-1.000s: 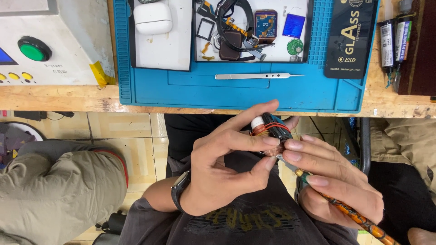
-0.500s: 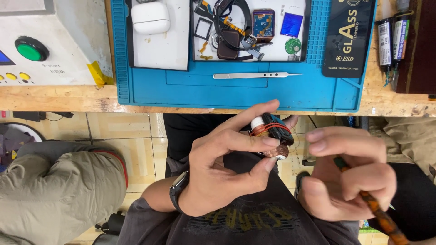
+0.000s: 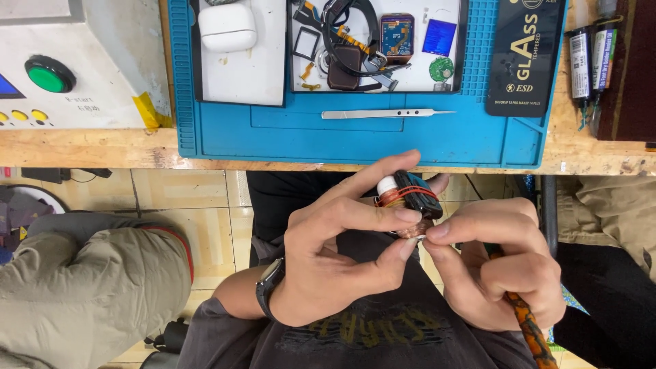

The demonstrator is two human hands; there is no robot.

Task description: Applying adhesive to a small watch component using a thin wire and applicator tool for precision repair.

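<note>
Small black device wrapped in copper wire (image 3: 408, 198) sits pinched between left hand (image 3: 328, 263) fingers above the lap, below the blue mat (image 3: 273, 133); right hand (image 3: 499, 263) pinches its underside, gripping an orange-patterned tool (image 3: 526, 328).

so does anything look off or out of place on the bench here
Mostly no. The tweezers lie flat on the blue mat and the small parts sit in the white tray. One oddity: yellow tape on the grey machine's corner looks creased and peeling. Both hands work a small taped part off the bench, above the lap.
</note>
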